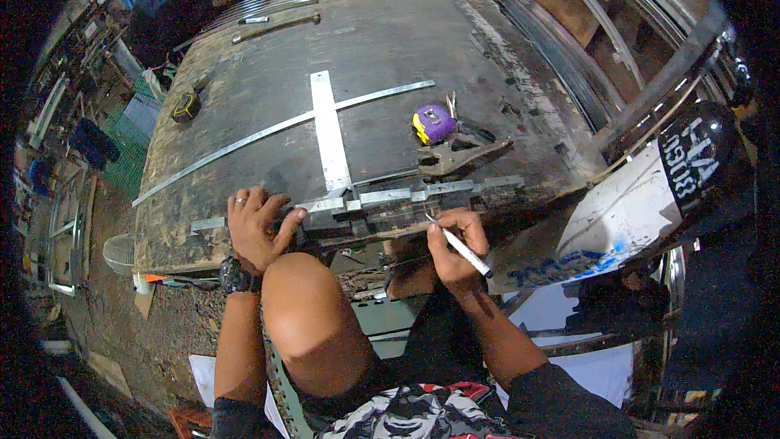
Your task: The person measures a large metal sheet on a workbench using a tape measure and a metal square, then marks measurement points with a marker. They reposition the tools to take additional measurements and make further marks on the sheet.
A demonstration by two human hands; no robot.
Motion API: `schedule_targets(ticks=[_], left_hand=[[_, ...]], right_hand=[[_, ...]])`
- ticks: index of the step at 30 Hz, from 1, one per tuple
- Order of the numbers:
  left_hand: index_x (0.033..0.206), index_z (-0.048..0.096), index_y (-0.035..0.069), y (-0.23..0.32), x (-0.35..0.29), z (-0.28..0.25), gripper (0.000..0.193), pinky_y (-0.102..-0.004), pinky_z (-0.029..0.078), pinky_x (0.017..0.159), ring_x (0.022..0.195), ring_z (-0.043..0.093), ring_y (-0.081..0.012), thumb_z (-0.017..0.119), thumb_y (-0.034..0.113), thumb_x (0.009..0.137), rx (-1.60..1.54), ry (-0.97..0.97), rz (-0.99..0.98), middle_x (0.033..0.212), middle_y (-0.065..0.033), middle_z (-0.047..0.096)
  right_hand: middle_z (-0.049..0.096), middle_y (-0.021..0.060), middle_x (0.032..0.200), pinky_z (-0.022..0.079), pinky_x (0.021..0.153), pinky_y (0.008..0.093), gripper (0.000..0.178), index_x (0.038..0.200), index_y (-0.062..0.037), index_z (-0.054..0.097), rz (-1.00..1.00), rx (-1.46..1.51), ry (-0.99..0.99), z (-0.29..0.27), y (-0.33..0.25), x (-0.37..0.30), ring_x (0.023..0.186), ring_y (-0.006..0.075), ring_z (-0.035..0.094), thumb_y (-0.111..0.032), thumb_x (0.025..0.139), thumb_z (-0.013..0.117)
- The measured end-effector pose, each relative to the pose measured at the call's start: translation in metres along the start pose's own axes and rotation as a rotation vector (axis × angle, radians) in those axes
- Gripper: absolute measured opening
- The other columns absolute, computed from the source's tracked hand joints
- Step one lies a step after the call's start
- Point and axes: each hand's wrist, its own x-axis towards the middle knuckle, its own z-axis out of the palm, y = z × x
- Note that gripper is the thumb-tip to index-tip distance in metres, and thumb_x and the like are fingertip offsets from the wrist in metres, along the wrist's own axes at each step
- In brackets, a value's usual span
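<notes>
My left hand (258,228) presses down near the front edge of the dark workbench (390,41), its fingers spread over short metal pieces (386,196) that run in a row along that edge. The thumb touches one piece. In my right hand (457,245) is a white marker pen (465,252), its tip pointing up and left toward the row. Farther back, a wide flat metal bar (331,138) crosses a long thin metal strip (236,145). A purple and yellow tape measure (435,124) sits beside locking pliers (461,158), right of the bar.
A yellow and black tape measure (186,106) lies at the bench's left. A wrench (276,27) and another marker (253,20) are at the far end. Metal frames (585,81) stand along the right, and a black and white cylinder (626,203) is near my right arm.
</notes>
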Motion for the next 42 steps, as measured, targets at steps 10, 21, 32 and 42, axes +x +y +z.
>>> schedule_targets(ticks=[10,21,32,42], left_hand=[[0.111,0.075,0.011,-0.004,-0.009,0.005,0.033,-0.0446,0.041,0.09,0.094,0.056,-0.031,0.077,0.032,0.086,0.083,0.167,-0.044,0.099,-0.011,0.063],[0.111,0.075,0.012,0.001,0.001,-0.002,0.036,-0.044,0.041,0.087,0.093,0.056,-0.0303,0.077,0.039,0.086,0.062,-0.086,0.131,0.097,-0.0075,0.063],[0.103,0.074,0.012,-0.011,-0.01,-0.018,0.028,-0.0459,0.04,0.087,0.093,0.055,-0.0313,0.075,0.035,0.088,0.097,-0.083,0.126,0.092,-0.0085,0.061],[0.112,0.075,0.01,-0.008,-0.022,-0.011,0.036,-0.0529,0.04,0.103,0.108,0.054,-0.0395,0.076,0.037,0.088,0.074,-0.144,-0.08,0.11,-0.0176,0.062]], right_hand=[[0.062,0.0032,0.093,0.051,0.069,0.027,0.019,0.1,-0.0062,0.058,0.095,-0.133,0.194,-0.055,0.001,0.01,0.076,0.0105,0.059,0.001,0.089,0.072],[0.066,0.0044,0.08,0.048,0.064,0.0263,0.018,0.091,-0.0069,0.058,0.223,-0.112,0.146,-0.115,0.003,0.075,0.07,0.0111,0.063,-0.015,0.094,0.073],[0.061,0.0008,0.062,0.046,0.052,0.0281,0.034,0.07,-0.0101,0.056,0.389,0.0,0.068,-0.104,0.003,0.116,0.054,0.0091,0.056,-0.028,0.09,0.078],[0.053,0.0,0.059,0.037,0.051,0.0322,0.039,0.065,-0.0073,0.051,0.291,-0.157,0.026,-0.09,0.037,0.109,0.055,0.0093,0.048,-0.024,0.089,0.077]])
